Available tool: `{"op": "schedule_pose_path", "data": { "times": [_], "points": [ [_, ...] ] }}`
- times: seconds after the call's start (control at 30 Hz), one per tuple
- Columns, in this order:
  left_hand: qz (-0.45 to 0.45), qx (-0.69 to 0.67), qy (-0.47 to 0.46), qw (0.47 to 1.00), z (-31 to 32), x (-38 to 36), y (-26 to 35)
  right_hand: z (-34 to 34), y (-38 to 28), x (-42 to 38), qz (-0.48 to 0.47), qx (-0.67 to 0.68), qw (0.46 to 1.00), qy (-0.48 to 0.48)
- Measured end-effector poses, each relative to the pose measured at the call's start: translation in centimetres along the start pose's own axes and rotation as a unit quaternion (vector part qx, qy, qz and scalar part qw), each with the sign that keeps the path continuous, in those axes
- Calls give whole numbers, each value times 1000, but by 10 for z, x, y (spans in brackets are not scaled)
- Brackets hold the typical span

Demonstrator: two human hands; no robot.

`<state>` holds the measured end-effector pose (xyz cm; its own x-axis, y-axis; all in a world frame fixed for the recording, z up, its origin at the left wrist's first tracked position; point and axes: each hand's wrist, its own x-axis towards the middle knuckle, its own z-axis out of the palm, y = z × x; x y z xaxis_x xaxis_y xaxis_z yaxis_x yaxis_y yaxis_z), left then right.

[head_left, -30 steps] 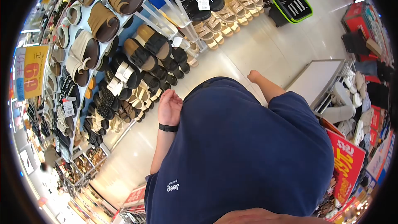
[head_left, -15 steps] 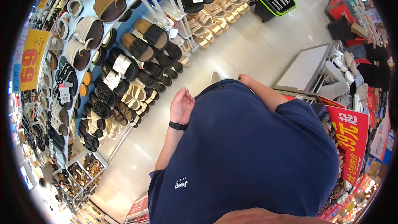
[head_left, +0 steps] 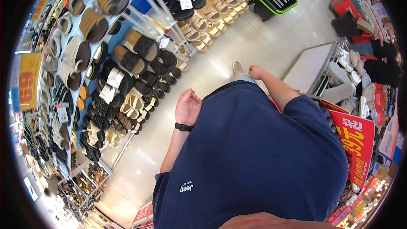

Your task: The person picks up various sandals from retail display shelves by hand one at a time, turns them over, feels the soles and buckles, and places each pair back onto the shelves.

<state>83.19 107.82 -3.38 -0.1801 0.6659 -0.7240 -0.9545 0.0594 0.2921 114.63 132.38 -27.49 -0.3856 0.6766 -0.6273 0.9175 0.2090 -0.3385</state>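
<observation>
My left hand (head_left: 188, 107), with a black watch (head_left: 183, 127) at the wrist, hangs beside my dark blue shirt (head_left: 250, 144). Its palm shows, the fingers are loosely curled, and nothing lies in it. My right hand (head_left: 255, 72) is out in front of my right hip, fingers folded into a loose fist with no object showing. Neither hand touches the goods. Nearest my left hand are rows of sandals, among them black sandals (head_left: 149, 77) and cream sandals (head_left: 135, 104). One of my shoes (head_left: 238, 66) shows on the floor ahead.
A sandal shelf (head_left: 80, 38) runs along the left, with a yellow price sign (head_left: 29, 82). Ahead stands a black basket with a green rim (head_left: 292, 9). To the right are a white panel (head_left: 308, 65), a rack of pale shoes (head_left: 349, 76) and a red price sign (head_left: 360, 148).
My right hand has swung slightly forward and right. My shoe shows farther ahead. The shelves and basket have shifted a little left in view; my left hand hardly moved.
</observation>
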Motion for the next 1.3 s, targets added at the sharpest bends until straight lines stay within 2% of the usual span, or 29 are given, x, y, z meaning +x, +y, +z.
{"op": "schedule_pose_path", "data": {
  "times": [0.2, 0.33, 0.47, 0.63, 0.7, 0.8, 0.9, 0.93, 0.97, 1.03, 1.1, 1.2, 1.3],
  "points": [
    [8, 33, 38, 999, 73, 68, -44, -61, 43, 89, -39, 53, 998, 5],
    [-20, 22, 55, 998, 131, 132, -82, -104, 82, 162, 8, 238, 971, -9],
    [-46, 41, 121, 991, 189, 174, -117, -145, 109, 222, 71, 365, 928, -25],
    [-57, 15, 176, 983, 235, 188, -134, -166, 106, 294, 122, 461, 871, -116],
    [-60, -25, 191, 979, 228, 190, -138, -173, 80, 317, 169, 507, 833, -140],
    [-64, -60, 200, 976, 216, 191, -140, -168, 42, 360, 189, 536, 810, -143],
    [-65, -106, 240, 963, 199, 191, -146, -163, 7, 394, 184, 591, 776, -124],
    [-52, -106, 263, 958, 193, 191, -149, -140, 8, 423, 129, 585, 795, -93],
    [-61, -120, 269, 954, 182, 191, -152, -144, -6, 428, 132, 629, 760, -91],
    [-79, -148, 282, 945, 154, 192, -158, -150, -33, 434, 150, 747, 643, -74],
    [-90, -153, 294, 939, 144, 197, -160, -144, -58, 448, 177, 785, 594, -14],
    [-96, -125, 298, 942, 117, 199, -159, -101, -91, 499, 282, 691, 643, 171],
    [-55, -67, 334, 939, 132, 198, -143, -95, -113, 505, 328, 727, 569, 201]
  ]
}}
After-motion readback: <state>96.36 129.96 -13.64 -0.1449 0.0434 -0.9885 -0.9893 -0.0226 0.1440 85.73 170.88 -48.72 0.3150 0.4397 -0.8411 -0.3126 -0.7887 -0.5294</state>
